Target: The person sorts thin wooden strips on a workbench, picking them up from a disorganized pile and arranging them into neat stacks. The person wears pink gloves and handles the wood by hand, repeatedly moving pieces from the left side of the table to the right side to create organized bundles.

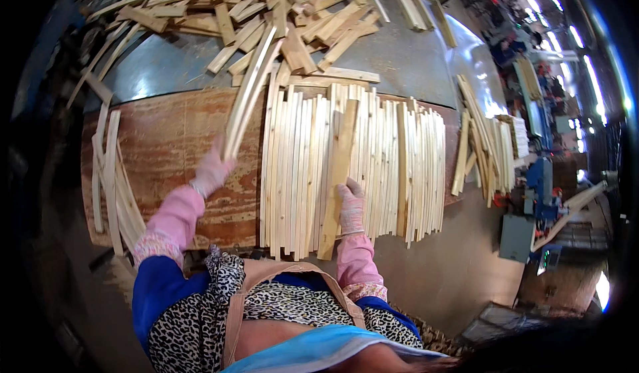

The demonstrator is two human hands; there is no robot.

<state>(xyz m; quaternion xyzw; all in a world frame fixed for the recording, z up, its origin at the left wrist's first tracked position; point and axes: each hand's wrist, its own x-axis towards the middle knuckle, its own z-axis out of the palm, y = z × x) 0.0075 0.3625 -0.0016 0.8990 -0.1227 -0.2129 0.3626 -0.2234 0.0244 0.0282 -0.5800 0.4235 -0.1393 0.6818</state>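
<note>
My gloved left hand (pixel 213 172) is closed around the near end of a few long pale wood strips (pixel 251 93), which slant up and away to the right. Their far ends reach toward a heap of wood pieces. My gloved right hand (pixel 352 208) has its fingers curled at the right edge of a wider, yellower board (pixel 341 166). That board lies lengthwise on top of a row of narrow wood strips (pixel 379 166), set side by side on the worktable. Some of the right fingers are hidden from view.
Loose wood offcuts (pixel 299 46) are heaped on the metal surface (pixel 160 63) beyond the brown wooden tabletop (pixel 153 133). More strips (pixel 112 180) lean at the table's left edge. Stacked strips (pixel 489 146) stand to the right, near a grey machine box (pixel 517 238).
</note>
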